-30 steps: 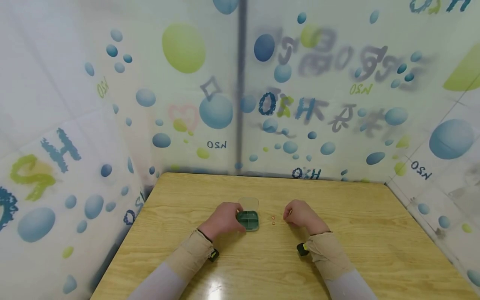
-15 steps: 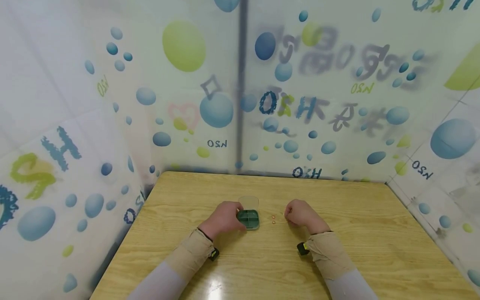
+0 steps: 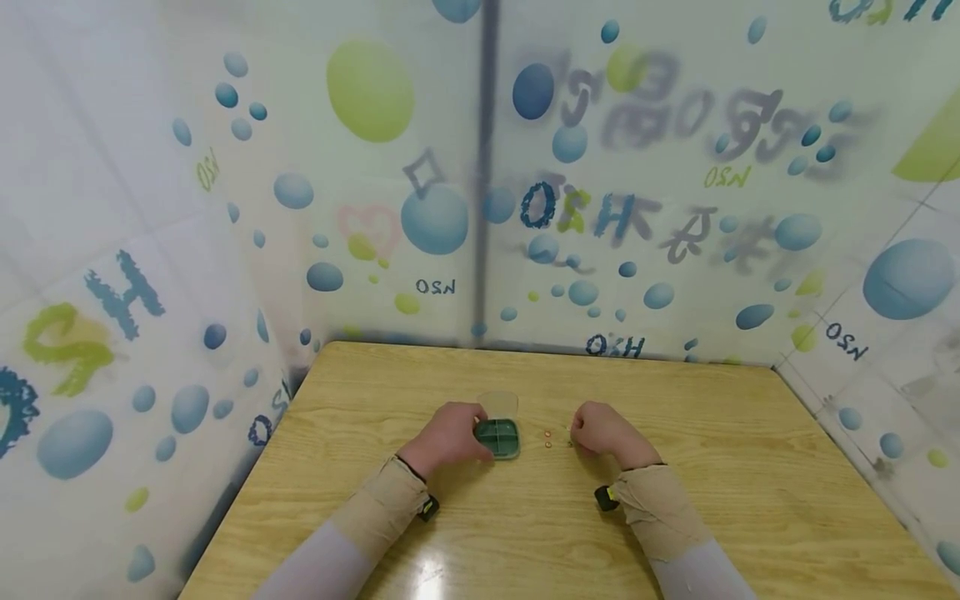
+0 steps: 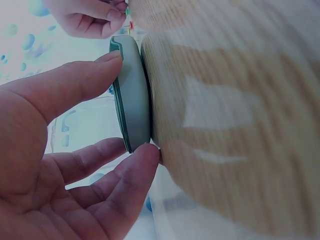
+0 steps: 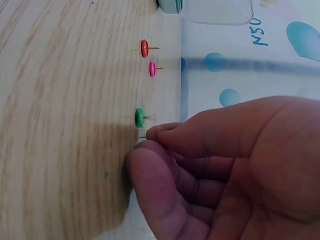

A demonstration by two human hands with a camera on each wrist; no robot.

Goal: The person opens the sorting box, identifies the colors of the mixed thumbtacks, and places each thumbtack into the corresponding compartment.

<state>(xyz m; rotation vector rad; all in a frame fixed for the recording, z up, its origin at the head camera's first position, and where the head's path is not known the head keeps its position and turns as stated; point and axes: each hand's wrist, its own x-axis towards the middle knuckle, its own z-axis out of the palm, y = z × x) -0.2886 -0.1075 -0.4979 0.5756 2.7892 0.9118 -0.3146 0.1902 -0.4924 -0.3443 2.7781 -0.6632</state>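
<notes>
Against the green four-compartment box (image 3: 507, 451), the left hand (image 3: 448, 437) holds its left side; the left wrist view has the thumb on the rim of the box (image 4: 135, 95) and fingertips at its lower edge. The right hand (image 3: 609, 435) is low over the table, right of the box. Thumb and index finger of the right hand (image 5: 215, 165) pinch close around a thin metal pin (image 5: 142, 137); its head is hidden. Beside them a green thumbtack (image 5: 139, 118) rests point up. Farther along stand a red thumbtack (image 5: 145, 48) and a pink thumbtack (image 5: 152, 69), points up.
The box's clear lid (image 3: 498, 405) lies folded open behind it. Both hands work over a wood-grain table (image 3: 480, 533). Behind the table hangs a pale wall covering (image 3: 360, 317) with blue and green spots.
A small dark spot now shows beside the right fingertips in the head view, where none was visible before. Right fingers have shifted slightly; the left hand and box look unchanged.
</notes>
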